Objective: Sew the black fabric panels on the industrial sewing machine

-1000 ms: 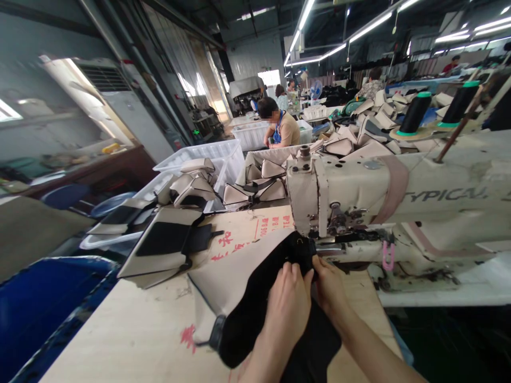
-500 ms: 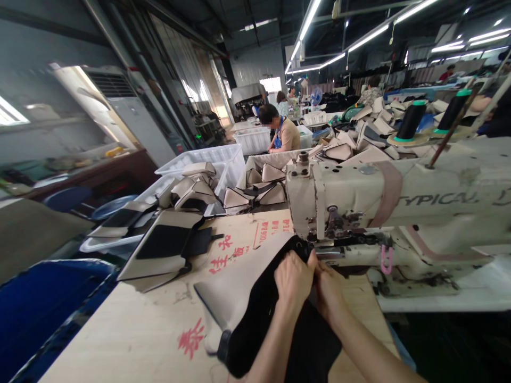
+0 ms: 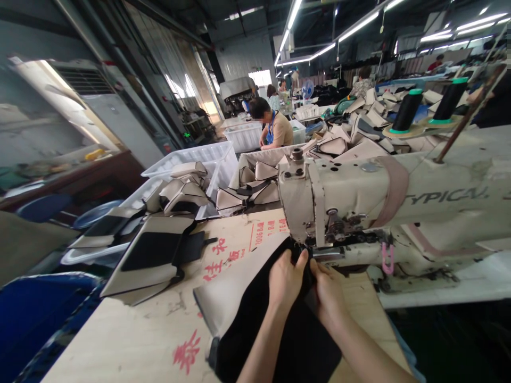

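A cream sewing machine (image 3: 399, 202) marked TYPICAL stands on the table at the right. A black and beige fabric piece (image 3: 247, 308) lies under its needle head. My left hand (image 3: 284, 279) presses on the black fabric just before the needle, fingers gripping a fold. Touching it on the right, my right hand (image 3: 329, 291) pinches the same fabric close to the presser foot. The needle itself is hidden behind the fabric and my fingers.
Finished beige and black pieces (image 3: 154, 255) are stacked at the table's left. White bins (image 3: 207, 157) with several more pieces stand behind. Black thread cones (image 3: 407, 111) sit on the machine top. A seated person (image 3: 275, 125) works further back. A blue surface (image 3: 35, 314) lies low left.
Both hands have pushed the fabric forward, closer under the needle head. The beige edge has slid a little right and the view has shifted slightly.
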Tool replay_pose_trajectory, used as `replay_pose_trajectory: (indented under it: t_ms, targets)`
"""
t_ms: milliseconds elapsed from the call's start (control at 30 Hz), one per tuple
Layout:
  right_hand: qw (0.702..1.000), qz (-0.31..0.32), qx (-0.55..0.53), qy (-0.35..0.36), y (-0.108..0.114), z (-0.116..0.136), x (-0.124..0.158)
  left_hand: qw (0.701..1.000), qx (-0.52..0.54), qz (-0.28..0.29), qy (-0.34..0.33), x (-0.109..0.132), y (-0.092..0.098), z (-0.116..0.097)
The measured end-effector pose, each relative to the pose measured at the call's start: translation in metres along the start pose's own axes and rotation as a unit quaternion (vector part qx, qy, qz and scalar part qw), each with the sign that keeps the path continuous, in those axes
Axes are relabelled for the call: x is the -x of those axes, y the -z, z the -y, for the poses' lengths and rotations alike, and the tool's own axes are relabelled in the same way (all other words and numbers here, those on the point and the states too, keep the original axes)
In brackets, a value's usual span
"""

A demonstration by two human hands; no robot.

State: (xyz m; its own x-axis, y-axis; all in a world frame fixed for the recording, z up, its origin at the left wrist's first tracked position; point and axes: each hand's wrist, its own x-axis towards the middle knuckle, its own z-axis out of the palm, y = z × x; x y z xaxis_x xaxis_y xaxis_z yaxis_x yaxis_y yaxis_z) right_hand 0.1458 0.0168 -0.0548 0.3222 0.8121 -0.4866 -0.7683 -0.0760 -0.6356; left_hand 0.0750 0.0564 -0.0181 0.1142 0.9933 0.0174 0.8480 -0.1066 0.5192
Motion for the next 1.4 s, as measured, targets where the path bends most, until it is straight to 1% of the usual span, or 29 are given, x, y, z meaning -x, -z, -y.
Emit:
replay_pose_trajectory:
  t_ms: [133,333,467,700,900,1000,1100,1167,1200,1267,1300,1333,1367,1400]
  targets:
    - [1.0,-0.005,-0.001,0.009,0.0,0.001,0.0,1.0,0.008,0.002,-0.001,-0.002,-0.001,0.003]
    - [1.0,-0.006,-0.003,0.009,-0.002,0.004,0.003,0.999,0.019,0.027,-0.003,-0.006,0.001,0.007]
    - [1.0,-0.008,0.005,0.003,0.001,0.002,0.001,0.999,0.026,0.038,0.005,-0.008,0.002,0.006]
    - [0.999,-0.022,0.029,0.0,0.005,0.003,-0.005,0.999,0.029,0.033,0.023,-0.009,-0.001,0.006]
    - [0.994,-0.03,0.103,0.027,0.009,0.007,-0.005,0.999,0.026,0.024,0.023,-0.011,-0.001,0.005]
    - [0.986,-0.016,0.159,0.055,0.012,0.006,-0.01,0.999,0.021,0.017,0.023,-0.011,0.0,0.005]
    - [0.967,0.019,0.236,0.097,0.012,0.01,-0.014,0.999,0.017,0.016,0.023,-0.012,0.0,0.005]
    - [0.945,0.058,0.296,0.127,0.018,0.022,-0.013,1.0,0.015,0.014,0.023,-0.013,0.001,0.004]
    - [0.935,0.076,0.319,0.136,0.024,0.032,-0.01,1.0,0.013,0.014,0.024,-0.013,0.001,0.005]
    - [0.904,0.081,0.372,0.197,0.049,0.063,-0.002,1.0,0.011,0.013,0.024,-0.014,0.001,0.005]
    - [0.883,0.062,0.397,0.244,0.067,0.083,0.001,1.0,0.011,0.012,0.024,-0.014,0.0,0.005]
    - [0.801,0.015,0.459,0.384,0.089,0.105,0.005,1.0,0.011,0.012,0.024,-0.014,0.0,0.005]
    - [0.706,-0.045,0.498,0.5,0.113,0.128,0.007,1.0,0.011,0.013,0.024,-0.014,0.0,0.005]
    - [0.613,-0.116,0.526,0.578,0.137,0.152,0.008,1.0,0.013,0.013,0.024,-0.014,0.0,0.006]
